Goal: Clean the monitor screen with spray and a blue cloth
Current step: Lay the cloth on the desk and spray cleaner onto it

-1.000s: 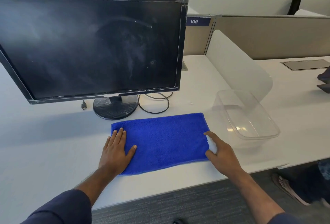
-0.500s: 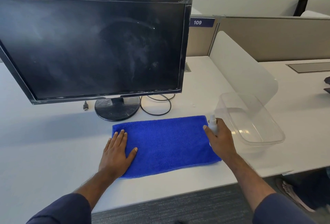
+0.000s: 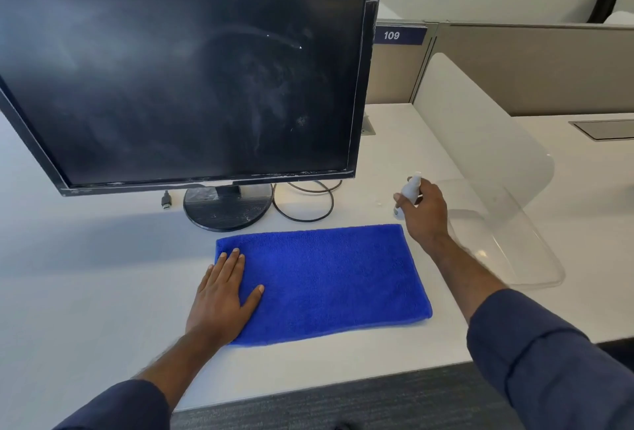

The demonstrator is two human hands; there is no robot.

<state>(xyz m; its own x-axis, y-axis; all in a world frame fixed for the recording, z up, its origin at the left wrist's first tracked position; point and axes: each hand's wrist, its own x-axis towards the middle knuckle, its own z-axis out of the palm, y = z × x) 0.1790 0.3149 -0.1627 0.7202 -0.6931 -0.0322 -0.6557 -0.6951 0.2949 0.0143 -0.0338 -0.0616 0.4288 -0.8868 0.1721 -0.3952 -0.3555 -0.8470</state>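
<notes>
a clear plastic tub (image 3: 507, 241) lies on the white tabletop (image 3: 85, 275) at the right, and nothing shows inside it. a frosted divider (image 3: 480, 134) stands just behind it. the right hand (image 3: 423, 212) is raised between the tub and the cloth (image 3: 326, 278), its fingers (image 3: 401, 201) curled round a small white spray bottle (image 3: 408, 191) whose top points up and toward the monitor (image 3: 185, 80). the blue cloth lies flat on the tabletop in front of the monitor's round base (image 3: 226, 206). the left hand (image 3: 223, 296) rests palm down on the cloth's left end, fingers straight and close together, thumb spread to the side. the screen is dark, with pale smears and specks across its middle and right. a looped cable (image 3: 303, 203) lies beside the base, and a loose plug (image 3: 166, 201) hangs under the monitor's lower edge at the left. a grey partition (image 3: 531, 69) with a "109" label (image 3: 398, 35) runs behind the tabletop. nothing lies between the bottle and the screen.
</notes>
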